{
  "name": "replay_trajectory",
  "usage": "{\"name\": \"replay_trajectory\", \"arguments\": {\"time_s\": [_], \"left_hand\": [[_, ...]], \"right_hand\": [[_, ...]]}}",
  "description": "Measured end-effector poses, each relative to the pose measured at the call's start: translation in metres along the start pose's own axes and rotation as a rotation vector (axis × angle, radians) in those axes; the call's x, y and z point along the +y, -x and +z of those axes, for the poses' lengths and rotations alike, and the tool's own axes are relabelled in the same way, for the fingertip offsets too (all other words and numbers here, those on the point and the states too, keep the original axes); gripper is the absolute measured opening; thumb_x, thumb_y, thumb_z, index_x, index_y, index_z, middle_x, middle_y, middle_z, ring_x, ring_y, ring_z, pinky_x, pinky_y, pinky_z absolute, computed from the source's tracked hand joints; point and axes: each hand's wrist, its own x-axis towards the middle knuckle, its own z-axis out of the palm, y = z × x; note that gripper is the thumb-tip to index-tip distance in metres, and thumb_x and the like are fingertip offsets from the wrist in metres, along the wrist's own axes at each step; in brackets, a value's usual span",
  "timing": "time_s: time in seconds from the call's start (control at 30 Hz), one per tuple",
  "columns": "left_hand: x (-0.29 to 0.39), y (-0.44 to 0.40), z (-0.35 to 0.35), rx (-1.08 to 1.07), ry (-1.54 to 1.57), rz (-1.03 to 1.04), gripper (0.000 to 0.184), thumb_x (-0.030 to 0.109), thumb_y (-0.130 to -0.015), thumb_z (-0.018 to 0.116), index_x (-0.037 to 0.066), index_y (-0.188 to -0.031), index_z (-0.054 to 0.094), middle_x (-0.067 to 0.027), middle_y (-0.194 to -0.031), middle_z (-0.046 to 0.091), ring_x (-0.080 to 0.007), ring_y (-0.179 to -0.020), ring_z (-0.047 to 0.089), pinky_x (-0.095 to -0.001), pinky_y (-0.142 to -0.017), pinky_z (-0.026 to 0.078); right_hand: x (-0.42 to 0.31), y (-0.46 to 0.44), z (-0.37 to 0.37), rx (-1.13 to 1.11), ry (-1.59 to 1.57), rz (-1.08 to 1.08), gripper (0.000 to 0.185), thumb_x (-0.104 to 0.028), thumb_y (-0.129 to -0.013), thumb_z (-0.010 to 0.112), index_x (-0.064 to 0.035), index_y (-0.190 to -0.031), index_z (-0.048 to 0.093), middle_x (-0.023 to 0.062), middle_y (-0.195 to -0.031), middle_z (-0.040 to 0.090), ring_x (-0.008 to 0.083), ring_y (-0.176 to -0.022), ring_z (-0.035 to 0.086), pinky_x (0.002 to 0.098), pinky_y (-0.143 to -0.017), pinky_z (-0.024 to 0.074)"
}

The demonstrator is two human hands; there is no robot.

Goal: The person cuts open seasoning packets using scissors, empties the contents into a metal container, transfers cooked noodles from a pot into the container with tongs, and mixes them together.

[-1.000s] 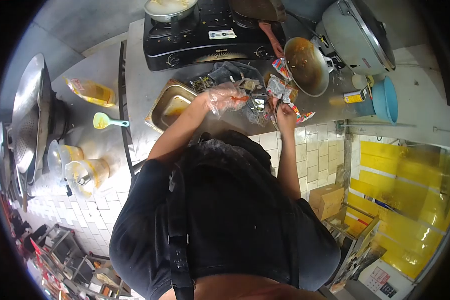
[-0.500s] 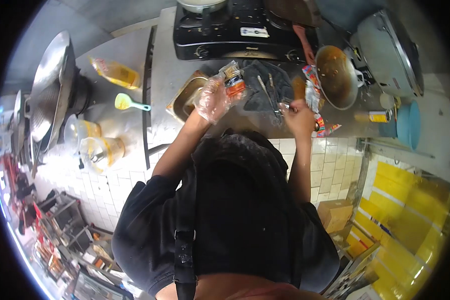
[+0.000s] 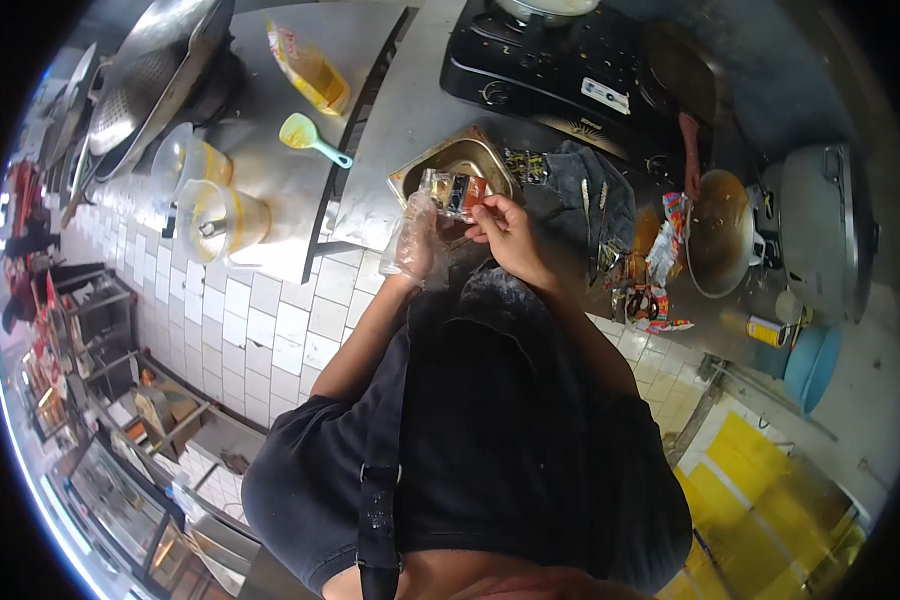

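Note:
A clear plastic glove covers my left hand point(image 3: 416, 242), which is closed on the lower left end of a small sachet point(image 3: 458, 193). The sachet has a clear part, a dark band and an orange-red end. Bare thumb and fingers of my right hand point(image 3: 508, 236) pinch that orange-red end. Both hands hold the sachet over the near side of a rectangular metal pan point(image 3: 403, 181), which they partly cover. To the right of the pan, a dark cloth point(image 3: 567, 200) lies with tongs point(image 3: 598, 215) on it.
A black gas stove point(image 3: 530, 75) stands behind the pan. On the right are torn wrappers point(image 3: 662, 255), a stained wok point(image 3: 722, 235) and a blue bowl point(image 3: 812, 370). A green spatula point(image 3: 310, 140), yellow pouch point(image 3: 315, 75) and plastic jugs point(image 3: 232, 225) occupy the left counter.
My right hand has come leftward from beside the cloth and now pinches the sachet. The left hand still holds it, now over the pan. The view has turned and shifted left.

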Motion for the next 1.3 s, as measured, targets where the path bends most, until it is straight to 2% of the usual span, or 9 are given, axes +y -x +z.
{"name": "replay_trajectory", "arguments": {"time_s": [0.27,0.53,0.63,0.7,0.97,1.03,1.07,1.23,1.3], "left_hand": [[0.007,0.008,-0.006,-0.048,-0.15,-0.097,0.023,0.02,-0.099,0.052,-0.002,-0.105,0.055,-0.0132,-0.098,0.068,-0.0187,-0.09,0.069,-0.0291,-0.077,0.056],[-0.003,0.009,0.02,-0.034,-0.131,-0.135,0.026,0.019,-0.098,0.053,-0.005,-0.107,0.058,-0.0155,-0.099,0.068,-0.0203,-0.093,0.068,-0.0314,-0.081,0.056],[-0.014,0.004,0.03,-0.003,-0.005,-0.111,0.03,0.023,-0.098,0.054,-0.004,-0.111,0.058,-0.015,-0.101,0.067,-0.02,-0.092,0.068,-0.0314,-0.08,0.056],[-0.008,0.004,0.04,0.061,0.177,-0.153,0.034,0.028,-0.099,0.055,-0.003,-0.113,0.061,-0.0082,-0.092,0.067,-0.0125,-0.077,0.064,-0.0261,-0.069,0.053],[-0.017,-0.003,0.031,0.094,0.169,-0.172,0.031,0.029,-0.1,0.054,0.001,-0.107,0.063,-0.0056,-0.094,0.066,-0.0123,-0.075,0.062,-0.0249,-0.067,0.051],[0.004,0.003,0.041,0.114,0.278,-0.207,0.03,0.028,-0.1,0.054,0.0,-0.109,0.062,-0.0069,-0.096,0.067,-0.0136,-0.079,0.064,-0.0261,-0.072,0.054],[0.003,0.001,0.04,0.116,0.278,-0.206,0.03,0.028,-0.1,0.054,0.0,-0.109,0.062,-0.0069,-0.096,0.067,-0.0136,-0.079,0.064,-0.0261,-0.072,0.054],[-0.025,-0.006,0.031,0.014,0.215,-0.174,0.03,0.028,-0.1,0.055,0.001,-0.113,0.061,-0.0089,-0.102,0.067,-0.0162,-0.087,0.066,-0.0284,-0.078,0.055],[-0.026,-0.009,0.036,0.018,0.199,-0.187,0.03,0.027,-0.099,0.055,0.001,-0.113,0.061,-0.0082,-0.101,0.067,-0.0161,-0.086,0.065,-0.0283,-0.079,0.055]], "right_hand": [[-0.01,-0.003,-0.003,0.048,0.134,-0.055,0.014,-0.012,-0.095,0.06,0.0015,-0.097,0.058,0.0089,-0.087,0.067,0.0172,-0.071,0.07,0.0258,-0.063,0.0552],[-0.032,0.005,0.005,0.268,0.974,-0.523,0.015,-0.015,-0.086,0.066,-0.0055,-0.097,0.07,0.006,-0.083,0.069,0.0239,-0.073,0.069,0.0356,-0.065,0.0535],[-0.024,0.005,0.01,0.259,1.221,-0.467,0.017,-0.02,-0.089,0.063,-0.0106,-0.1,0.071,0.0033,-0.089,0.069,0.027,-0.076,0.066,0.0373,-0.068,0.0535],[-0.023,0.007,0.012,0.249,1.245,-0.483,0.019,-0.019,-0.09,0.06,-0.0108,-0.102,0.071,0.0028,-0.093,0.068,0.027,-0.078,0.066,0.0377,-0.069,0.0535],[-0.03,0.014,0.006,0.163,1.248,-0.706,0.021,-0.014,-0.085,0.061,-0.0111,-0.104,0.069,0.0058,-0.1,0.066,0.0294,-0.086,0.065,0.0387,-0.076,0.0531],[-0.037,0.014,-0.002,0.114,0.796,-0.518,0.023,-0.016,-0.082,0.065,-0.0091,-0.103,0.069,0.007,-0.101,0.066,0.0294,-0.087,0.064,0.0385,-0.078,0.0519],[-0.044,0.013,0.0,0.302,0.874,-0.589,0.022,-0.021,-0.08,0.069,-0.0075,-0.097,0.07,0.0068,-0.098,0.066,0.0295,-0.085,0.064,0.0384,-0.077,0.0509],[-0.038,0.009,0.005,0.325,1.019,-0.318,0.02,-0.029,-0.081,0.069,-0.0098,-0.087,0.072,0.0054,-0.096,0.063,0.0275,-0.091,0.062,0.0409,-0.081,0.0467],[-0.04,0.009,0.006,0.365,1.224,-0.513,0.017,-0.027,-0.082,0.068,-0.0114,-0.086,0.072,0.0014,-0.098,0.062,0.0245,-0.094,0.058,0.0407,-0.084,0.0428]]}}
